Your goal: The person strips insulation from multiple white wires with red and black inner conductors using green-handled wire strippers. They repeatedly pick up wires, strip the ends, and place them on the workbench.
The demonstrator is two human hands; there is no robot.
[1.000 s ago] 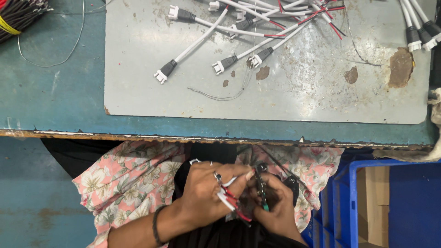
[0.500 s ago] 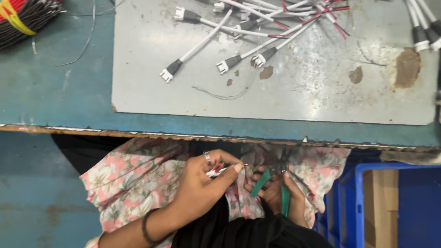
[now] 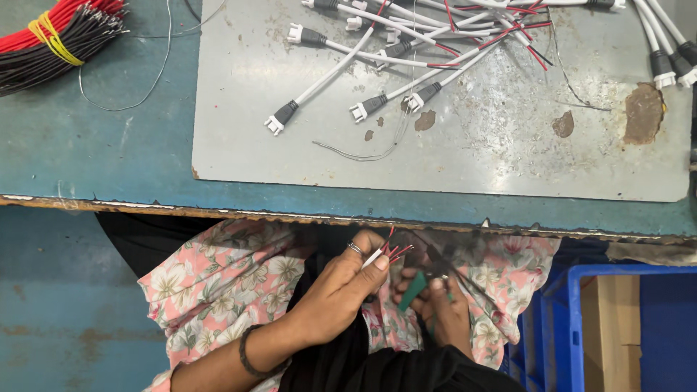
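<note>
— What are the hands doing, low in the middle of the frame?

— The left hand point(image 3: 341, 287) pinches a short white cable point(image 3: 373, 257) between thumb and forefinger, its thin red wire ends point(image 3: 398, 252) fanning out toward the right. It sits just below the table edge, over the lap.

— And the other one?

— The right hand point(image 3: 439, 312) is curled around a green-handled tool point(image 3: 414, 290), right beside the red ends. Whether the tool touches the wires, I cannot tell.

— What lies above them?

— A blue-green table point(image 3: 87, 160) with a grey metal plate point(image 3: 508, 145) on it. White connector cables point(image 3: 377, 58) are scattered across the plate's upper part. A bundle of red and black wires point(image 3: 51, 40), tied with a yellow band, is in the upper left corner. A blue crate point(image 3: 581, 290) stands at the lower right.
</note>
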